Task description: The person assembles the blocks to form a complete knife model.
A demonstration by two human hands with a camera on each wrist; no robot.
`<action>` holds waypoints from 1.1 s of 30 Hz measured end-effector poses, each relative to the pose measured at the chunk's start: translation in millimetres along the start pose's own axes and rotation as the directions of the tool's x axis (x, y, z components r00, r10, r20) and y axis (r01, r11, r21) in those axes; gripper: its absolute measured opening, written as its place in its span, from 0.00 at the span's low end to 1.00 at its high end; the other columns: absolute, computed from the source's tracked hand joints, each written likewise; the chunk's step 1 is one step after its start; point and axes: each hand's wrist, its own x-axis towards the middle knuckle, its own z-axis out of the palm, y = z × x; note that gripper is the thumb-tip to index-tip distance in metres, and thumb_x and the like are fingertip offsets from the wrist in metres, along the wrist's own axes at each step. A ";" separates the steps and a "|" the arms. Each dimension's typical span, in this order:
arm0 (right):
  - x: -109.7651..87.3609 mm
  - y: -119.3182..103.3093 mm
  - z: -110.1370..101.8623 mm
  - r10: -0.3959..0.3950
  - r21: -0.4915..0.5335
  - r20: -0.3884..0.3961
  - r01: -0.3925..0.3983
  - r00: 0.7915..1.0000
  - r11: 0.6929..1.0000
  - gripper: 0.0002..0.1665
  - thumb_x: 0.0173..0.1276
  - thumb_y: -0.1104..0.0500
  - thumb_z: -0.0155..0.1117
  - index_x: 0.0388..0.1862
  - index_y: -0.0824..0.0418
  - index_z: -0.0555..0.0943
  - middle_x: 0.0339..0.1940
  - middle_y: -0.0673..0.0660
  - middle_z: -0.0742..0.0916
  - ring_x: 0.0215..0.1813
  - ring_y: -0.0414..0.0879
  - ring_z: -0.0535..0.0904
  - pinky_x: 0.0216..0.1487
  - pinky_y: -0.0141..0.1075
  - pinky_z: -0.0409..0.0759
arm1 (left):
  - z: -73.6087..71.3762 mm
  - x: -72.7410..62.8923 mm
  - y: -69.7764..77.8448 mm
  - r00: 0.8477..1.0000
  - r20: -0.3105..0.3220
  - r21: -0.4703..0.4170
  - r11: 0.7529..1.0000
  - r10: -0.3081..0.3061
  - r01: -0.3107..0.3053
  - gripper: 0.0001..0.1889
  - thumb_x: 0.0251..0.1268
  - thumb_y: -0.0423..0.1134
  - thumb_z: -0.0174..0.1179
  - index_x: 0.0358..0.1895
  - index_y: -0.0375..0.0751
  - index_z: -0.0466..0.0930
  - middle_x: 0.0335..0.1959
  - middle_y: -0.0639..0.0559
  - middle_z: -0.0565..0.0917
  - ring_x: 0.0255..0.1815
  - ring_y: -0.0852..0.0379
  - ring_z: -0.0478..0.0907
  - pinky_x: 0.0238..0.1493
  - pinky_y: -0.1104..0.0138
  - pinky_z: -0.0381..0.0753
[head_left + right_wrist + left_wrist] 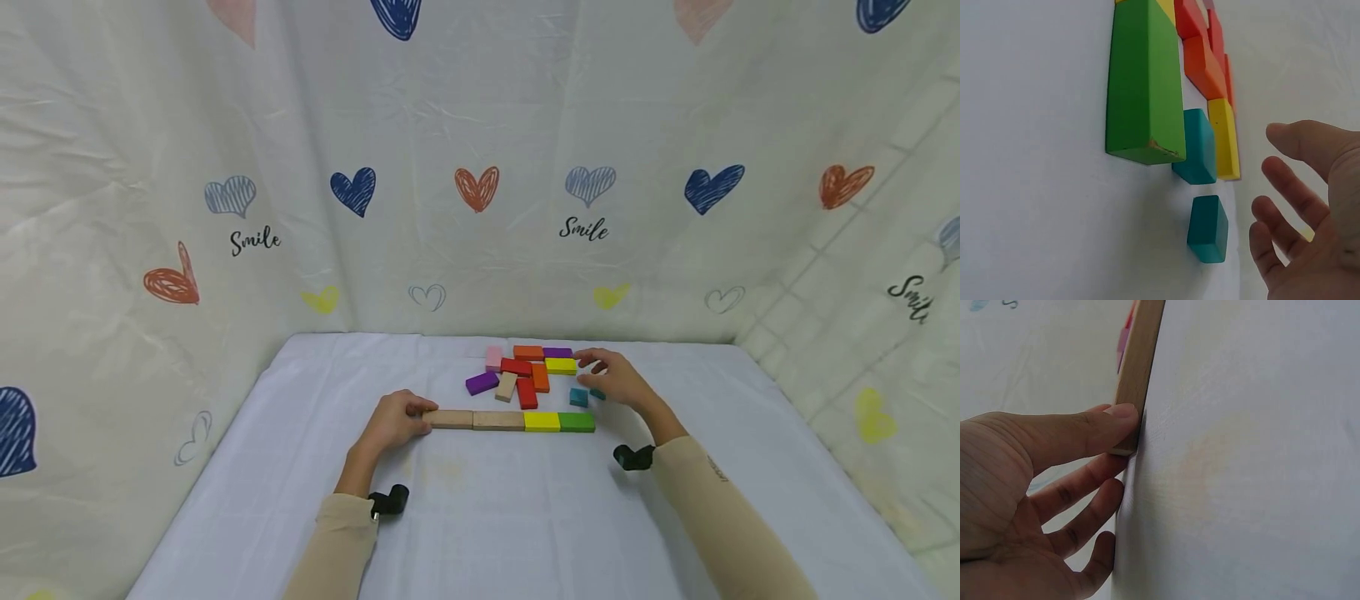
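Note:
A straight row of blocks lies on the table: two plain wooden blocks, a yellow block and a green block at the right end. My left hand pinches the row's left end, a plain wooden block; in the left wrist view the thumb presses its near side, other fingers spread below. My right hand holds nothing, its fingers loosely bent and apart. It hovers beside a loose yellow block and two small teal blocks, one standing apart from the other, which sits near the green block.
Behind the row lies a loose cluster: red blocks, orange blocks, purple blocks, a pink block and a plain wooden one. A white cloth covers the table. A heart-printed curtain rises behind it.

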 end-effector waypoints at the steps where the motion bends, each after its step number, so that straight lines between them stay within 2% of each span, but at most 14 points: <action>1: 3.8 -0.2 0.3 0.010 -0.004 0.010 -0.010 1.000 1.000 0.29 0.74 0.56 0.64 0.73 0.56 0.74 0.65 0.64 0.80 0.63 0.61 0.73 0.58 0.50 0.81 | 0.0 0.2 -0.1 1.000 -0.001 0.003 1.000 0.001 -0.001 0.16 0.55 0.31 0.75 0.48 0.48 0.91 0.44 0.52 0.86 0.48 0.52 0.80 0.54 0.52 0.79; 5: 15.3 2.0 3.0 0.029 -0.008 0.043 -0.028 0.999 1.000 0.30 0.74 0.56 0.64 0.74 0.56 0.73 0.71 0.64 0.76 0.68 0.64 0.68 0.65 0.58 0.76 | 0.6 1.7 -0.7 1.000 0.002 0.005 1.000 0.004 -0.004 0.17 0.54 0.31 0.75 0.48 0.49 0.91 0.44 0.52 0.86 0.49 0.52 0.80 0.55 0.52 0.79; 10: 25.8 7.9 9.6 0.070 -0.027 0.048 -0.069 0.996 0.997 0.29 0.74 0.56 0.65 0.73 0.53 0.74 0.74 0.64 0.71 0.69 0.65 0.65 0.69 0.61 0.70 | 2.0 2.7 -0.5 1.000 0.000 0.009 1.000 0.007 -0.007 0.17 0.54 0.32 0.76 0.48 0.50 0.92 0.43 0.53 0.86 0.48 0.53 0.80 0.55 0.53 0.79; 17: 35.0 8.6 17.3 0.092 -0.106 0.024 -0.089 0.995 0.990 0.28 0.73 0.57 0.66 0.71 0.53 0.77 0.67 0.64 0.73 0.64 0.63 0.65 0.65 0.57 0.73 | 1.3 3.0 -2.4 1.000 -0.002 0.020 1.000 0.006 -0.006 0.17 0.54 0.32 0.76 0.48 0.50 0.92 0.43 0.53 0.86 0.47 0.53 0.79 0.54 0.53 0.79; 23: 33.6 5.1 18.3 0.117 -0.135 0.012 -0.114 0.993 0.984 0.26 0.72 0.62 0.64 0.69 0.56 0.78 0.61 0.64 0.76 0.60 0.61 0.65 0.59 0.54 0.73 | 1.4 1.8 -1.1 1.000 -0.004 0.010 1.000 -0.002 0.002 0.17 0.54 0.32 0.76 0.48 0.51 0.92 0.44 0.53 0.86 0.48 0.53 0.79 0.55 0.53 0.79; 28: 32.3 6.2 14.6 0.082 -0.155 0.006 -0.080 0.997 0.985 0.26 0.71 0.63 0.64 0.69 0.56 0.78 0.59 0.64 0.76 0.57 0.58 0.68 0.55 0.50 0.73 | 1.0 1.2 -0.7 1.000 -0.003 0.009 1.000 0.001 -0.001 0.17 0.54 0.32 0.76 0.48 0.50 0.92 0.44 0.53 0.86 0.47 0.53 0.79 0.54 0.53 0.79; 33: 25.4 3.2 7.2 0.011 -0.153 0.005 -0.010 1.000 0.988 0.26 0.72 0.64 0.62 0.68 0.59 0.78 0.57 0.65 0.75 0.53 0.58 0.72 0.53 0.47 0.78 | 0.4 1.9 0.4 1.000 -0.007 0.000 1.000 -0.004 0.004 0.17 0.54 0.32 0.76 0.48 0.50 0.92 0.43 0.53 0.86 0.46 0.54 0.79 0.53 0.54 0.78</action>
